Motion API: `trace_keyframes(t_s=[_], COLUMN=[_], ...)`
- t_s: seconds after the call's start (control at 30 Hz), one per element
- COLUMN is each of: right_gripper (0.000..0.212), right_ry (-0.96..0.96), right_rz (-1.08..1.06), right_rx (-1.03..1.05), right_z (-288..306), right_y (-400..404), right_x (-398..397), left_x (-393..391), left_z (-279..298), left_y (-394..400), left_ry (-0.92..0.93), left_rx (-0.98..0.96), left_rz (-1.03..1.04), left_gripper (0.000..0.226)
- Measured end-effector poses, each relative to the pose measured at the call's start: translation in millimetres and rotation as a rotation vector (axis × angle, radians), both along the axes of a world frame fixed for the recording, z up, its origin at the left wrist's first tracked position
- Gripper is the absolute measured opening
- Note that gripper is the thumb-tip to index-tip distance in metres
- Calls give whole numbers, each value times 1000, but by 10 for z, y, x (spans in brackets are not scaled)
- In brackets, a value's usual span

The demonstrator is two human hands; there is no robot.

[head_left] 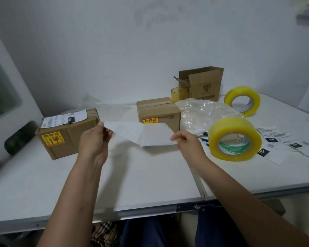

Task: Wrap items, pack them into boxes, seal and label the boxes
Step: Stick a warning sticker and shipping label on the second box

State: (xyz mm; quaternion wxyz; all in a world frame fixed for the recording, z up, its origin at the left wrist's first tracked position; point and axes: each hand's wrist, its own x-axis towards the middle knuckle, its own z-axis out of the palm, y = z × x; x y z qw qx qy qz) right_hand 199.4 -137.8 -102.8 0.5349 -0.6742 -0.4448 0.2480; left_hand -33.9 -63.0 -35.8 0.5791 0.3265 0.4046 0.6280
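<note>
Both hands hold a white label sheet (143,133) stretched above the table. My left hand (95,141) pinches its left end and my right hand (185,142) pinches its right edge. The sheet seems to be in two layers, blank side toward me. Behind it stands a sealed cardboard box (158,111) with a yellow fragile sticker. A second sealed box (66,132) at the left carries a shipping label on top and a yellow sticker on its front. An open empty box (202,84) stands at the back, with a yellow glass cup (179,94) beside it.
Two rolls of yellow packing tape (235,139) (242,100) stand on the right of the white table (150,184). Clear plastic wrap (203,113) lies between them and the middle box. Several printed labels (282,141) lie at the far right. More plastic (103,107) lies at the back.
</note>
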Motion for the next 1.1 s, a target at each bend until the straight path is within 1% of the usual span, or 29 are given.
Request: trace_keyframes(t_s=[0.07,0.13,0.17,0.27,0.33,0.37,0.47,0.57,0.63,0.7,0.8,0.87,0.93,1.0,1.07,1.1], right_gripper=[37,35,34,27,27,29,25,21,22,25,30,31,28,25,22,20], right_ry=[-22,-33,-25,-7,-87,-118,-168,-219,-229,-222,-310,-372,-436,-438,-331,-221], right_rz=[-67,-66,-12,259,391,415,387,377,403,491,602,585,561,546,473,426], right_rx=[-2,-48,-57,-12,67,105,174,226,198,123,-3,-37,-39,-31,7,36], right_z=[-69,-70,-50,116,253,318,534,663,684,659,598,554,518,513,552,601], right_y=[17,-13,-29,-45,16,76,313,599,758,885,1001,1046,1063,1047,1019,989], right_x=[44,34,-6,-304,-540,-638,-873,-1086,-1205,-1287,-1356,-1340,-1288,-1228,-1161,-1123], left_x=[-174,-325,-367,-363,-345,-362,-449,-491,-489,-480,-454,-430,-410,-380,-316,-274], left_z=[125,245,280,318,329,331,341,358,347,329,286,253,237,211,178,156], left_y=[11,24,34,41,37,42,62,76,92,114,134,155,178,202,204,200], left_ry=[-63,-31,8,128,253,292,324,400,414,417,450,461,433,429,473,514], left_rx=[27,71,88,126,139,144,146,137,159,177,180,182,175,171,186,196], left_rz=[67,129,132,97,107,121,135,168,170,161,168,168,156,140,133,134], left_gripper=[23,22,22,22,19,18,15,19,20,20,19,20,21,21,19,18])
